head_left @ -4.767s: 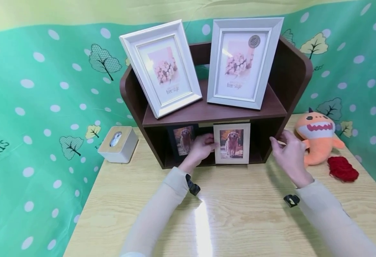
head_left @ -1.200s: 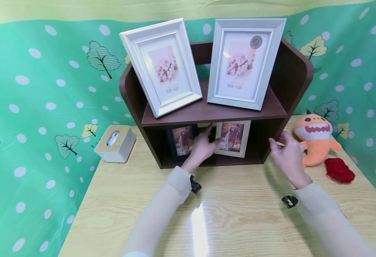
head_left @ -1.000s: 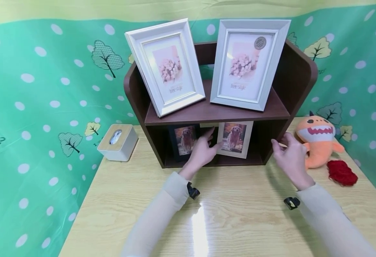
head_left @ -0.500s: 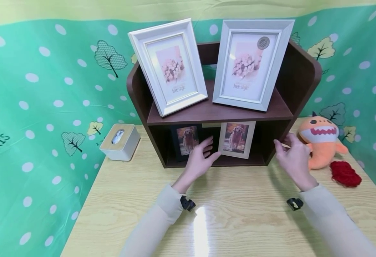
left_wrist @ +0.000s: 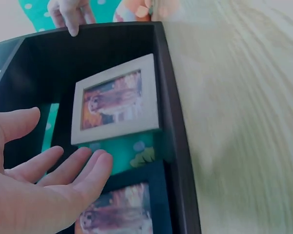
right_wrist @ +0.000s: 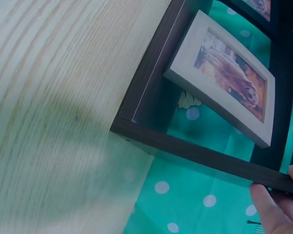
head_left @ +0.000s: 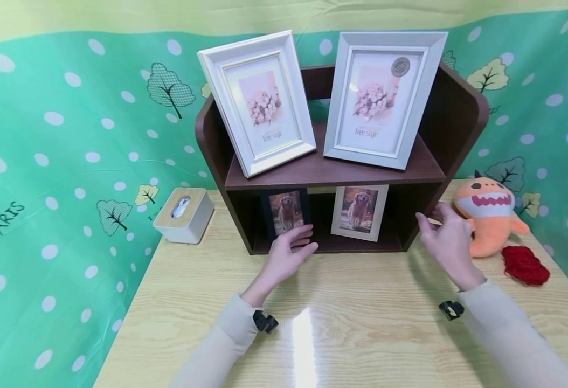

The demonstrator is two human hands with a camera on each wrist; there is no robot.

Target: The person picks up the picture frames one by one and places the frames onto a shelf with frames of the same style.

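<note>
My left hand point(head_left: 286, 258) is held in front of the lower shelf with relaxed fingers and nothing in them. Behind its fingertips a dark picture frame point(head_left: 265, 213) with a dog photo stands in the lower compartment, partly covered by the hand. To its right, a cream picture frame point(head_left: 382, 215) with the same dog photo leans back, apart from both hands. My right hand point(head_left: 446, 240) pinches the front edge of the dark brown shelf's point(head_left: 334, 171) right side panel; in the right wrist view the thumb and fingers point(right_wrist: 266, 207) lie on opposite sides of it.
Two larger white picture frames point(head_left: 308, 129) point(head_left: 332, 116) with flower prints stand on the upper shelf. A tissue box point(head_left: 192, 229) is left of the shelf. An orange shark plush point(head_left: 490, 231) and a red yarn bundle point(head_left: 525, 265) lie to the right on the wooden table point(head_left: 361, 323).
The cream frame has gone from the shelf's front edge to farther inside, tilted back. My left hand let go of it and drew away left and toward me. The right hand stayed on the panel.
</note>
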